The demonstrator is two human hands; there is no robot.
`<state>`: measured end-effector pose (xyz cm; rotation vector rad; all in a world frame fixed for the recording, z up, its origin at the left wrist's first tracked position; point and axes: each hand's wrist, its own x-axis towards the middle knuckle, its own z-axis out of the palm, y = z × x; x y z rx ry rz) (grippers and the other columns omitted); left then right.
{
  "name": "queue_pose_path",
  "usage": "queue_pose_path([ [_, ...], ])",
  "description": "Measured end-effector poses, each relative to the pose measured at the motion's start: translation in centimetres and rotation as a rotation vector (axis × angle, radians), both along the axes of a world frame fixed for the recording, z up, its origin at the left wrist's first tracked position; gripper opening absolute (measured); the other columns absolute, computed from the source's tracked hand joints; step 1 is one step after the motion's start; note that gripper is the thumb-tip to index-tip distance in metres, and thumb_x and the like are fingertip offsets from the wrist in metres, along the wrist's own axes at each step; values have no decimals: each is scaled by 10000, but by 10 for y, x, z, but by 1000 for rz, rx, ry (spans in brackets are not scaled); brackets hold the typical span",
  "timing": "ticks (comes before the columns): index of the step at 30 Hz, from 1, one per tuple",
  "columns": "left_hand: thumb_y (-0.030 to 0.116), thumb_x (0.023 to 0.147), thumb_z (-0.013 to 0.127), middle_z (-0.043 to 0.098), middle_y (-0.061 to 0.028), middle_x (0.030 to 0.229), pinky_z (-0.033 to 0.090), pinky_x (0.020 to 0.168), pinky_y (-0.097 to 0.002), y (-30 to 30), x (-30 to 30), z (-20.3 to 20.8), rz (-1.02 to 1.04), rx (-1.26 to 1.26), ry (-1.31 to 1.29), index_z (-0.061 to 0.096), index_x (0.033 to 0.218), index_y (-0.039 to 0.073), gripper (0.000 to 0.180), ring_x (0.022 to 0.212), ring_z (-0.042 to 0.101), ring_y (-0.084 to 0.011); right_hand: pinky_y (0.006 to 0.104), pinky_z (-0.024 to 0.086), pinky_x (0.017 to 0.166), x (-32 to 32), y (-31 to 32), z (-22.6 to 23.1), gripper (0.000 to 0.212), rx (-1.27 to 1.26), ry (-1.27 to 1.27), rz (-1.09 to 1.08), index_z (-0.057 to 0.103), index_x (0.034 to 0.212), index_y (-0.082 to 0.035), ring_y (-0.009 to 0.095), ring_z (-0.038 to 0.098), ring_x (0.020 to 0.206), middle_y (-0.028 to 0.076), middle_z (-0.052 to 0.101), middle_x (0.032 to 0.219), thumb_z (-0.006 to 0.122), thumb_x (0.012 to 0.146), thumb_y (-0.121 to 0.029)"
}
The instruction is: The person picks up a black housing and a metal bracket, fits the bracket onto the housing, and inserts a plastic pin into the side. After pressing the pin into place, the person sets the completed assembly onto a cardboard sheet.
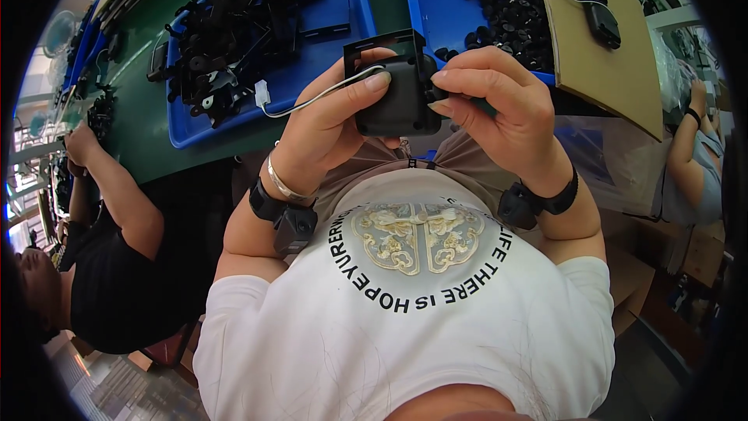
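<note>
**Black box held up between two hands**

The box point(397, 109) is in the left hand point(323, 121), raised in front of the person's lap at the near edge of the table point(136, 113). That hand is clamped on it, thumb pressed on the upper face and fingers curled behind. A black bracket point(401, 40) stands along the box's far side, just beyond the left fingers. The right hand point(506, 105) meets the box's right edge, thumb and forefinger closed on a small black piece point(433, 91) there (whether it is loose or joined on, I cannot tell).

A white wire point(312, 101) runs from the box under the left thumb and out over the back of that hand, ending in a white plug point(262, 94) to the left of it.

Beyond the left hand, to its left, lies a blue tray point(343, 0) with a heap of black parts point(234, 31) over much of its floor. Beyond the right hand is a second blue tray point(442, 27), scattered with small black knobs point(499, 12). To the right of that hand, a cardboard sheet point(612, 78) overlaps the second tray's side and carries black units point(601, 22) with white leads.

Well to the left of the left hand, a co-worker point(117, 265) in black sits at the table; well to the right of the right hand, another person's arm point(689, 152) shows.
</note>
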<state>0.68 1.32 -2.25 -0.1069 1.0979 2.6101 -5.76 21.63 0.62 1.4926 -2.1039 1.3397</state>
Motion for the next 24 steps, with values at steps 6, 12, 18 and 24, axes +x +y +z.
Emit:
queue_pose_path([
  [6, 150, 888, 539, 541, -131, 1107, 555, 661, -335, 9, 3, -2, 51, -71, 132, 405, 1230, 36, 385, 929, 606, -211, 218, 426, 535, 6, -2, -6, 186, 2, 36, -113, 590, 885, 0, 141, 523, 632, 79, 567, 801, 700, 769, -95],
  [12, 130, 875, 569, 528, -101, 1124, 495, 806, -297, 14, 4, -6, 182, -146, 273, 393, 1224, 47, 399, 1019, 546, -178, 230, 358, 494, 8, -8, -13, 238, 26, -69, -161, 530, 806, 1, 136, 437, 557, 53, 485, 706, 624, 855, -212],
  [18, 119, 867, 594, 531, -83, 1117, 460, 851, -279, 11, 6, -9, 218, -224, 355, 388, 1218, 51, 413, 1005, 541, -150, 252, 355, 471, 6, -11, -17, 292, -5, -123, -173, 535, 752, -16, 164, 432, 520, 58, 455, 637, 601, 866, -276],
  [24, 119, 859, 612, 531, -73, 1103, 462, 855, -282, 12, 3, -17, 243, -441, 462, 375, 1218, 53, 436, 983, 545, -138, 242, 368, 492, 9, -11, -20, 312, -13, -505, -120, 552, 737, -28, 142, 440, 534, 51, 462, 624, 584, 882, -302],
])
